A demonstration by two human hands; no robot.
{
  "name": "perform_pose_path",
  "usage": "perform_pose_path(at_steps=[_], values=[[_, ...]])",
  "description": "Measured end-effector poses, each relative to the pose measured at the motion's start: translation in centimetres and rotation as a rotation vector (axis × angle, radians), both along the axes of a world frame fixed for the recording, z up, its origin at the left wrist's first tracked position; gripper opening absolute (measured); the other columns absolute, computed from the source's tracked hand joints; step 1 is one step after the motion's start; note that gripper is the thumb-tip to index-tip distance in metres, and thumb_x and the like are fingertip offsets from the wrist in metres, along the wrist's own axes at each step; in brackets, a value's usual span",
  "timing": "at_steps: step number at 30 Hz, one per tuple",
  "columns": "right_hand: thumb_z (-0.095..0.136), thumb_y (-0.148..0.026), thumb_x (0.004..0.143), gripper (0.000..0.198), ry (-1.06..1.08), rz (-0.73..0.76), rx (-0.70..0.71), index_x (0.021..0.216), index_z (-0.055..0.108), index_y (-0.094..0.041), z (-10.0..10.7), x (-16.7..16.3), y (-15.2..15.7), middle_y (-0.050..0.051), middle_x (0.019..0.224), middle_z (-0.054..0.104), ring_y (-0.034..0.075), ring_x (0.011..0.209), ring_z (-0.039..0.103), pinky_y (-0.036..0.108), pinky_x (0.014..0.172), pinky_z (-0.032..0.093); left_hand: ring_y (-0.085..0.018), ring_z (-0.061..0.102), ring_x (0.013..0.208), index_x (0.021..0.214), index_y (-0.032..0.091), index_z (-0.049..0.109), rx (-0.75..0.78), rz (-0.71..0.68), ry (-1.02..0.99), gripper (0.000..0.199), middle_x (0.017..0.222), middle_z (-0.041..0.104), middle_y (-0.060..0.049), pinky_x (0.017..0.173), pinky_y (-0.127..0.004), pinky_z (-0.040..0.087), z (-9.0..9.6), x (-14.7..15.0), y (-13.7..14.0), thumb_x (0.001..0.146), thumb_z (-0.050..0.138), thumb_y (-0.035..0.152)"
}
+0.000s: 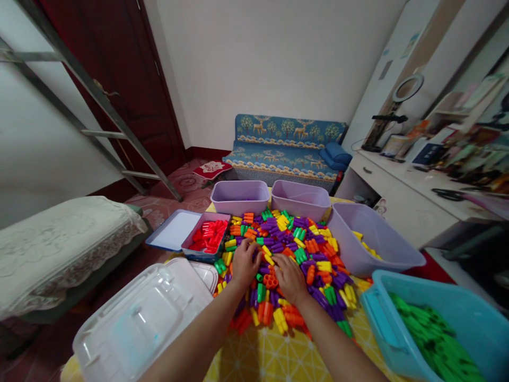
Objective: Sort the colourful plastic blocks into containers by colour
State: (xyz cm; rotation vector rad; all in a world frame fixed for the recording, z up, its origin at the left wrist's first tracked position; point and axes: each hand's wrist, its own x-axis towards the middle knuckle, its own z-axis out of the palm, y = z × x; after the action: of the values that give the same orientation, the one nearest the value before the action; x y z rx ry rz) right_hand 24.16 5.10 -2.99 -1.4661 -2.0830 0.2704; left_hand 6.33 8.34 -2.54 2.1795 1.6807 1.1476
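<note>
A wide heap of small plastic tube pieces point(278, 228) in purple, orange, yellow and green covers the table. My left hand point(245, 262) rests on the heap's left-middle part, fingers bent and apart. Just across from it, my right hand point(291, 277) lies on the pieces with its fingers spread toward the left. Yellow pieces point(267, 255) lie between the two sets of fingertips. Nearer to me, below them, sits an orange cluster of joined tubes point(271, 281). Neither hand visibly grips a piece; the undersides of the fingers are hidden.
Around the heap stand two lilac bins point(240, 204) point(300, 204), a larger lilac bin point(376, 233) with yellow pieces, a turquoise bin point(382, 318) with green pieces, and an open tin point(186, 249) with red ones. A white lid point(147, 318) lies at the left on the yellow tablecloth point(274, 355).
</note>
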Motion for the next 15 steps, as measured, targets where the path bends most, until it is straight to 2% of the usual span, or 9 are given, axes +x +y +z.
perform_pose_path(at_steps=[3, 6, 10, 15], values=[[0.042, -0.022, 0.093, 0.033, 0.045, 0.006, -0.01, 0.118, 0.064, -0.02, -0.1, 0.2, 0.0, 0.009, 0.123, 0.065, 0.021, 0.114, 0.058, 0.039, 0.1, 0.046, -0.019, 0.062, 0.093, 0.092, 0.019, 0.07, -0.046, -0.063, -0.027, 0.024, 0.096, 0.068, -0.007, 0.087, -0.032, 0.047, 0.5, 0.1, 0.1, 0.095, 0.048, 0.028], [0.043, -0.023, 0.092, 0.032, 0.068, -0.005, -0.028, 0.117, 0.064, -0.02, -0.3, 0.2, -0.1, 0.009, 0.124, 0.064, 0.021, 0.116, 0.058, 0.04, 0.102, 0.045, -0.019, 0.064, 0.083, 0.085, 0.017, 0.07, -0.127, -0.045, -0.053, 0.033, 0.083, 0.07, -0.006, 0.081, -0.031, 0.048, 1.5, 0.1, 0.7, 0.098, 0.041, 0.028], [0.043, -0.023, 0.092, 0.032, 0.085, -0.015, -0.036, 0.116, 0.064, -0.019, -0.4, 0.2, -0.2, 0.009, 0.126, 0.064, 0.021, 0.119, 0.057, 0.04, 0.103, 0.043, -0.019, 0.065, 0.096, 0.102, 0.018, 0.069, -0.161, -0.009, -0.035, 0.025, 0.101, 0.072, -0.007, 0.088, -0.03, 0.048, 3.5, -0.5, 2.7, 0.092, 0.046, 0.016], [0.044, -0.024, 0.092, 0.031, 0.095, -0.019, -0.015, 0.115, 0.065, -0.019, -0.5, 0.2, -0.1, 0.009, 0.125, 0.064, 0.021, 0.117, 0.058, 0.04, 0.103, 0.044, -0.024, 0.058, 0.114, 0.125, 0.014, 0.059, -0.239, 0.154, 0.354, 0.043, 0.122, 0.064, -0.015, 0.099, -0.034, 0.044, 5.6, -1.9, 5.2, 0.086, 0.046, 0.005]])
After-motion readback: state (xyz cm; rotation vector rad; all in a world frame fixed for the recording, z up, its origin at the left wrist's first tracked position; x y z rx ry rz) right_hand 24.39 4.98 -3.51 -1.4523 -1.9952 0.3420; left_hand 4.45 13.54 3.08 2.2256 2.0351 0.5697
